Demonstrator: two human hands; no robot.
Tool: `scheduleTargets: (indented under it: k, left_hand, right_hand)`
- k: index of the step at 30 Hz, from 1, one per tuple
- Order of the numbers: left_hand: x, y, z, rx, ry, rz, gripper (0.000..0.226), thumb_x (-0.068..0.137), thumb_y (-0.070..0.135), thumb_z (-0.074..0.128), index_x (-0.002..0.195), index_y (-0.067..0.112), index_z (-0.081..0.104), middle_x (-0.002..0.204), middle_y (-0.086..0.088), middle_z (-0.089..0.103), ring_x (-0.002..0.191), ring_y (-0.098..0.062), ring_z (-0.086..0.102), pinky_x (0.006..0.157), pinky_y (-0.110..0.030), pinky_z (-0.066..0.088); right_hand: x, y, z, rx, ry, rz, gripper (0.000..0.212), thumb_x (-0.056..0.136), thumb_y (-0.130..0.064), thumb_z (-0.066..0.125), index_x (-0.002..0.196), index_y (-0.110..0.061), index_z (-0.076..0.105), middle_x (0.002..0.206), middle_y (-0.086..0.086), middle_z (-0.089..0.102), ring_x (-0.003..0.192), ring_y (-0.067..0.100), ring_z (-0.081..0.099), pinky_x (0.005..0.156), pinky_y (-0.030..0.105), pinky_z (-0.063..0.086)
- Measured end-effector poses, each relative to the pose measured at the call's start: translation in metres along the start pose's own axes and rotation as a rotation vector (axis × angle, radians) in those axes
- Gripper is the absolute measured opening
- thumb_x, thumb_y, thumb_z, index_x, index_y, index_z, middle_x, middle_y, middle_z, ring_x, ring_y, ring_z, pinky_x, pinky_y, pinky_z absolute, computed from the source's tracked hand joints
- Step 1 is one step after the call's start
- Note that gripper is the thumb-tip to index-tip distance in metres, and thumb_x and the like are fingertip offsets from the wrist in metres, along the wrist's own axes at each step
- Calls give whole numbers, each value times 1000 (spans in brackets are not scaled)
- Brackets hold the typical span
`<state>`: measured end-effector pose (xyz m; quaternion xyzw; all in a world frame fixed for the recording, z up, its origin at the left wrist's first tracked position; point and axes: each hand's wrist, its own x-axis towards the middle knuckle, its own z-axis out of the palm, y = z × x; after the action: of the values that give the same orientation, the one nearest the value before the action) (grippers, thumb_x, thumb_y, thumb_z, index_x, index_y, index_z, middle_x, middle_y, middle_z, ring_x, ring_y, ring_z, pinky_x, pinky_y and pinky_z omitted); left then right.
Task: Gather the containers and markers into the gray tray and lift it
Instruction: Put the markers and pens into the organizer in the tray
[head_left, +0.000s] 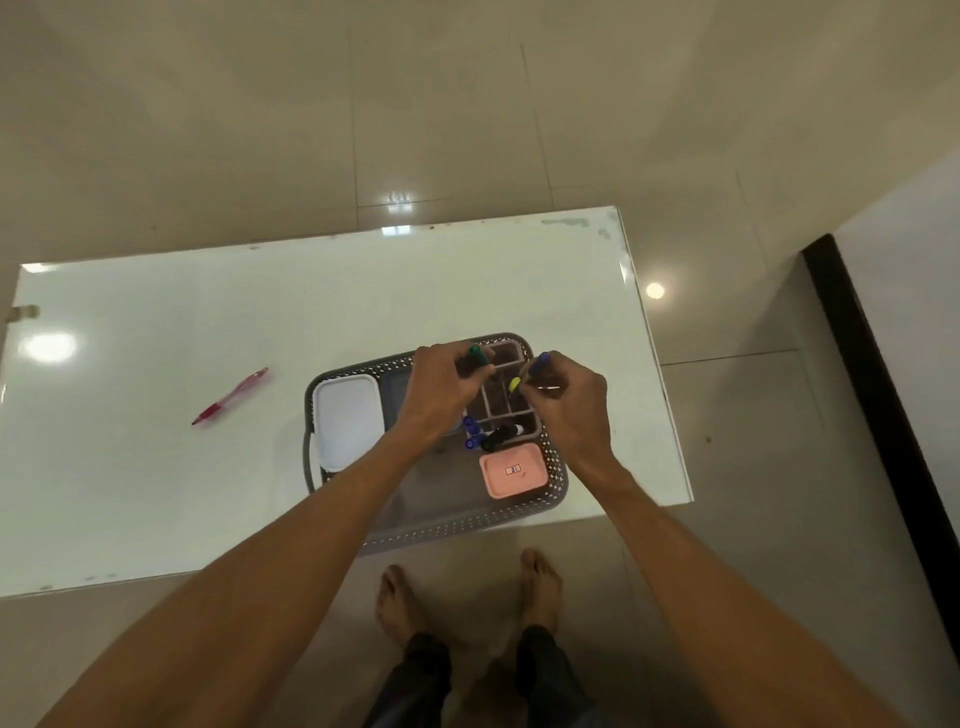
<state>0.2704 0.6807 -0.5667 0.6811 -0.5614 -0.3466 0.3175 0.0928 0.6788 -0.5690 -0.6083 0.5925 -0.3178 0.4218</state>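
The gray perforated tray (556, 493) sits at the near edge of the white table. Inside it lie a white lidded container (347, 422) on the left, a pink lidded container (514, 469) at the near right, and a brown divided organizer (501, 402) at the far right. Blue and black markers (488, 435) rest in the organizer's near compartment. My left hand (441, 389) holds a green marker (477, 354) over the organizer. My right hand (566, 400) grips a blue marker (540, 361) and a yellow-tipped one (514, 385) above the same organizer.
A red pen (231, 397) lies alone on the white table (156, 467) to the left of the tray. The table's right edge is near the tray. Tiled floor surrounds it, with a dark-edged wall at the right. My bare feet stand below the table's near edge.
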Motion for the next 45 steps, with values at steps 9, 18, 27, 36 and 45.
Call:
scheduleTargets:
  k: [9, 18, 27, 36, 45]
  left_hand:
    - [12, -14, 15, 25, -46, -25, 21, 81, 17, 82, 102, 14, 79, 96, -1, 79, 86, -7, 74, 86, -24, 60]
    - [7, -19, -2, 10, -15, -55, 23, 81, 18, 82, 103, 11, 79, 99, -7, 79, 89, -13, 75, 84, -26, 61]
    - [0, 0, -15, -29, -6, -66, 23, 81, 18, 83, 102, 10, 79, 96, -7, 80, 87, -14, 76, 86, -30, 62]
    - [14, -21, 11, 73, -121, -19, 18, 82, 12, 79, 100, 9, 79, 92, -6, 78, 84, -17, 74, 85, -36, 60]
    - [15, -31, 18, 116, -158, 27, 27, 80, 10, 80, 107, 10, 77, 101, -8, 78, 93, -17, 73, 90, -31, 59]
  right_hand:
    - [9, 24, 21, -114, -133, -44, 21, 90, -4, 70, 109, -13, 73, 99, 3, 77, 85, 10, 72, 79, 3, 50]
    - [4, 17, 22, -146, -104, -115, 25, 86, -2, 72, 109, -12, 72, 100, 3, 77, 87, 10, 71, 84, 9, 53]
    - [3, -6, 18, -115, -81, -116, 19, 88, -8, 73, 106, -14, 72, 96, -1, 77, 83, 7, 72, 80, 14, 58]
    - [9, 19, 28, -210, -141, -84, 26, 87, -2, 71, 108, -15, 74, 97, 2, 77, 83, 13, 71, 79, 12, 55]
    - [14, 27, 33, -328, -237, -103, 27, 86, -4, 70, 109, -16, 75, 97, 3, 78, 77, 11, 66, 77, 15, 53]
